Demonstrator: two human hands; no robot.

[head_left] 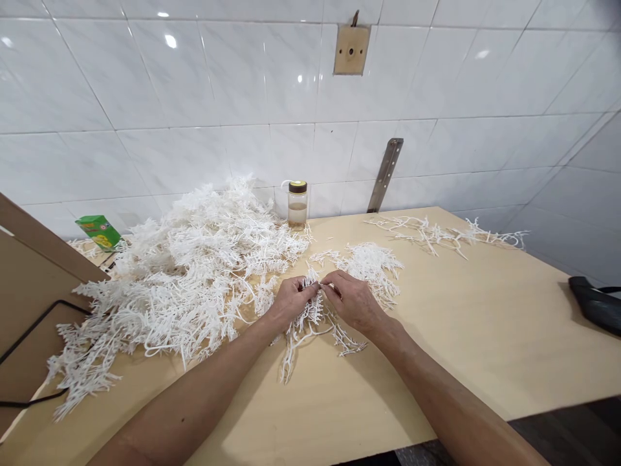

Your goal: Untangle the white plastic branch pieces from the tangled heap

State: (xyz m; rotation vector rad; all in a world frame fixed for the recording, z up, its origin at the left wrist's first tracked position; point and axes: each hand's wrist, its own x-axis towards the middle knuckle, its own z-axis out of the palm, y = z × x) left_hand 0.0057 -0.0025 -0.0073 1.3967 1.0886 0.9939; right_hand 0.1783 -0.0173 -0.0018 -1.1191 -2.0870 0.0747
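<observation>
My left hand [292, 299] is closed on a white branching plastic sprig [313, 310], its thumb pressed along the stem. Against it, my right hand [353, 299] pinches at the same sprig, fingertips meeting near the left thumb; the exact spot is too small to make out. Below both hands, thin white stems [295, 349] spread over the table. Just beyond my right hand lies a small heap of short white sprigs [371, 262]. A large tangled pile of white sprigs [194, 259] covers the table to the left of my hands.
A lidded bottle [297, 207] of liquid stands by the tiled wall. A green box [98, 232] sits behind the pile. Bare white stems [436, 234] lie at the back right. A metal bracket [385, 175] leans on the wall. A black object [594, 304] rests at the table's [509, 336] right edge.
</observation>
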